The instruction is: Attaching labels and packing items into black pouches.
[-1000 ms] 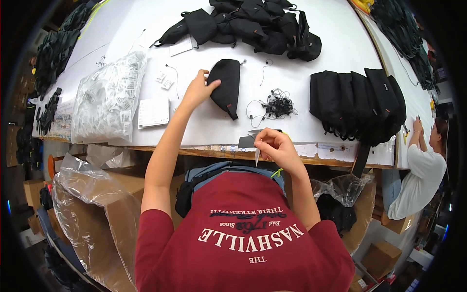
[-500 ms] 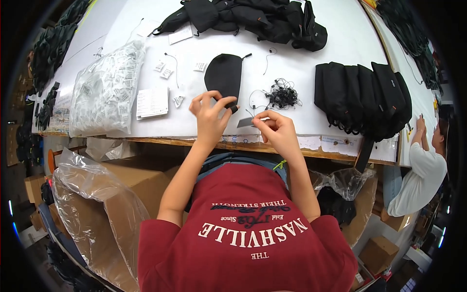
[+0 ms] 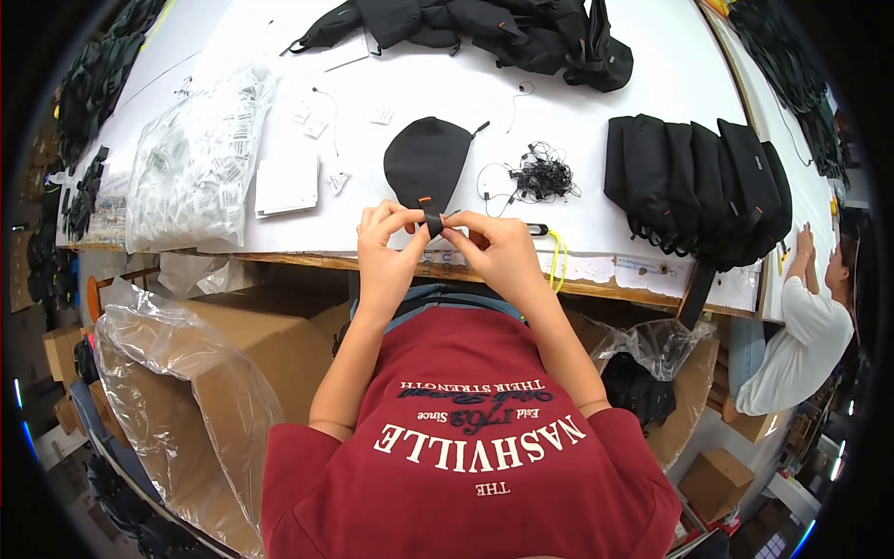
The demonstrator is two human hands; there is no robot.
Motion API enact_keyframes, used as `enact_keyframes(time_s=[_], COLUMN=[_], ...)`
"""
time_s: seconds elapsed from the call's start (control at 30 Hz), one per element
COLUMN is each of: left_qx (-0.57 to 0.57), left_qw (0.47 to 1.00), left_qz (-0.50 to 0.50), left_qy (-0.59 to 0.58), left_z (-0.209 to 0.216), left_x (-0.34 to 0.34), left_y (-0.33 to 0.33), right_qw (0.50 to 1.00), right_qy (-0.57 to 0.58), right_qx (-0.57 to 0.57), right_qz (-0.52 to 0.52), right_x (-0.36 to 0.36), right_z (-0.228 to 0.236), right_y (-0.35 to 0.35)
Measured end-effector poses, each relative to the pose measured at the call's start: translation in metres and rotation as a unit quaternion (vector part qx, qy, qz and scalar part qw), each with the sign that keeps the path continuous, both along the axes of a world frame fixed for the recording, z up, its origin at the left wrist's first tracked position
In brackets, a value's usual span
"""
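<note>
Grip: left hand (image 3: 386, 253) and right hand (image 3: 503, 252) both pinching near end of black pouch (image 3: 426, 160), just above frame center on white tabletop (image 3: 424, 86); tangled black cords (image 3: 545, 177) right, filled clear bag (image 3: 196, 172) upper left.

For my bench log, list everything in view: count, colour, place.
Pouch: one, black, centre
Piled bags: many, black, back
Bag row: one, black, right
Cords: one tangle, black, centre
Packet bag: one, clear, left
Papers: one stack, white, left
Small packets: several, white, left
Cord loop: one, yellow, front
Table: one, white, middle
Boxes: several, brown, below
Person: one, white top, right
Shirt: one, maroon, bottom
Left hand: one, bare, on pouch's tip
Right hand: one, bare, on pouch's tip
</note>
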State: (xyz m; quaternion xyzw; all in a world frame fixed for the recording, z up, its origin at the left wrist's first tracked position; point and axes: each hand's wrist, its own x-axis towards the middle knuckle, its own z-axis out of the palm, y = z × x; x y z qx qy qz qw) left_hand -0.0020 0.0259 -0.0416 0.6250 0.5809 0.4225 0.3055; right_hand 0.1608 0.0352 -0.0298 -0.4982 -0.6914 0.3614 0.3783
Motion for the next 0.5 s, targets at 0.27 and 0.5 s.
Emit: enact_keyframes(time_s=[0.27, 0.5], left_qx=[-0.043, -0.136], left_qw=[0.948, 0.891], left_qz=[0.026, -0.082], left_qy=[-0.315, -0.426], left_z=[0.023, 0.035], left_x=[-0.006, -0.011], left_y=[-0.009, -0.010], right_qw=[0.876, 0.864], right_qy=[0.403, 0.417], right_qx=[-0.254, -0.267], right_qz=[0.073, 0.094], right_x=[0.025, 0.030], right_z=[0.004, 0.017], right_y=[0.001, -0.002])
